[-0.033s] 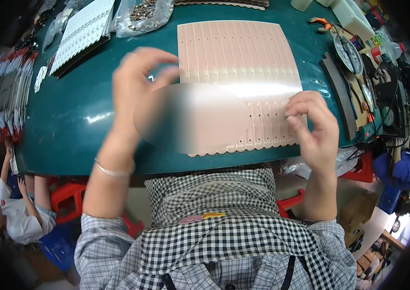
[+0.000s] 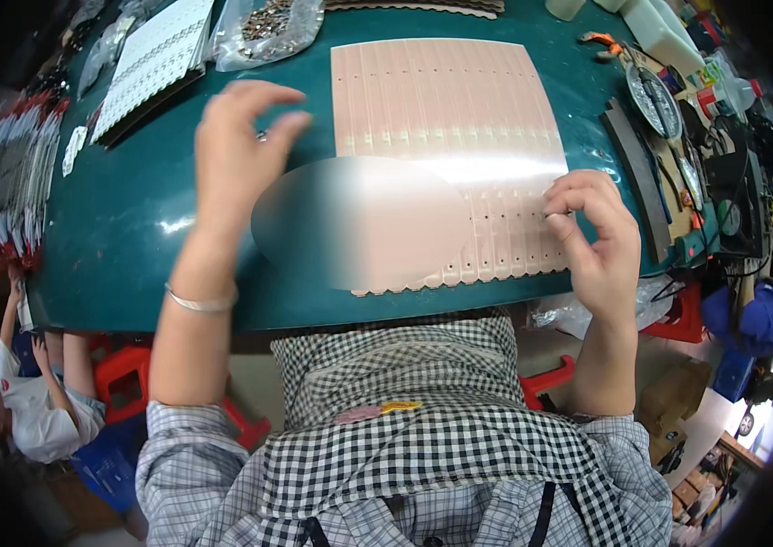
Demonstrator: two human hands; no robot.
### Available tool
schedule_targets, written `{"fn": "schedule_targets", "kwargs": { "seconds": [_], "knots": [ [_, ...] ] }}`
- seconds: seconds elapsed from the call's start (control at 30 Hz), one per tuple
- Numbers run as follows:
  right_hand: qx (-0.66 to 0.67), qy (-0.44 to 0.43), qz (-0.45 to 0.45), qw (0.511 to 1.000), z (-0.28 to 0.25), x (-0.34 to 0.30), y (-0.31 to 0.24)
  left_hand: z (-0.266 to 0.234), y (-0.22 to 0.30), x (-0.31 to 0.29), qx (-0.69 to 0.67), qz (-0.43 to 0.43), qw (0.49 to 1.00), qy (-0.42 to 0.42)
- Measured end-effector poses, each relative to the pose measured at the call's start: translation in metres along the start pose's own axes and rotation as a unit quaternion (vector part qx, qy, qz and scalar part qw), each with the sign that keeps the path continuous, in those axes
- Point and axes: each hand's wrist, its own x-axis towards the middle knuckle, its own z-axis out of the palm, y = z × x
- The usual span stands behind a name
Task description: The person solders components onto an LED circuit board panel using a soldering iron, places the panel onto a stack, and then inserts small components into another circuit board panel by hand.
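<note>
A pale pink sheet scored into long strips, with small holes in rows and a scalloped near edge, lies on the green table. My left hand is raised left of the sheet, thumb and fingers apart, with nothing seen held. A small shiny bit shows beside its thumb. Over the sheet's right edge, my right hand has thumb and forefinger pinched together. Something tiny and dark shows at the fingertips, too small to name. A blurred oval hides the sheet's near left part.
The green table curves toward me. At the back left stand white perforated cards and a clear bag of small metal parts. On the right are a dark bar, a metal dish and orange-handled pliers. A person sits far left.
My left hand has moved left, away from the sheet's edge, and its fingers are spread a little wider. The right hand stays nearly in place, pinched.
</note>
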Motion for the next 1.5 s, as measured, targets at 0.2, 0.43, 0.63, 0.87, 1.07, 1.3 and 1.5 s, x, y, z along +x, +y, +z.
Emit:
{"fn": "schedule_targets", "kwargs": {
  "seconds": [0.2, 0.43, 0.63, 0.87, 1.07, 1.3, 1.5],
  "knots": [
    [-0.136, -0.018, 0.024, 0.990, -0.014, -0.002, 0.021, -0.003, -0.083, 0.015, 0.033, -0.160, 0.982, -0.090],
    [-0.138, -0.028, 0.037, 0.989, -0.011, -0.009, 0.026, -0.003, -0.065, 0.008, 0.008, -0.169, 0.981, -0.094],
    [-0.130, -0.024, 0.028, 0.991, -0.005, -0.008, 0.022, -0.005, -0.062, 0.004, 0.043, -0.094, 0.991, -0.087],
    [-0.162, -0.037, 0.011, 0.986, 0.002, -0.006, 0.023, -0.014, -0.060, 0.001, 0.063, -0.046, 0.995, -0.059],
    [-0.176, -0.051, 0.010, 0.983, 0.000, -0.004, 0.023, -0.028, -0.037, -0.010, -0.081, -0.133, 0.985, -0.075],
    [-0.212, -0.050, -0.036, 0.975, 0.007, 0.000, 0.021, -0.030, 0.002, -0.026, -0.356, -0.187, 0.913, -0.071],
    [-0.196, -0.032, -0.016, 0.980, 0.008, -0.005, 0.025, -0.023, 0.050, -0.047, -0.422, -0.232, 0.871, -0.095]
  ]
}}
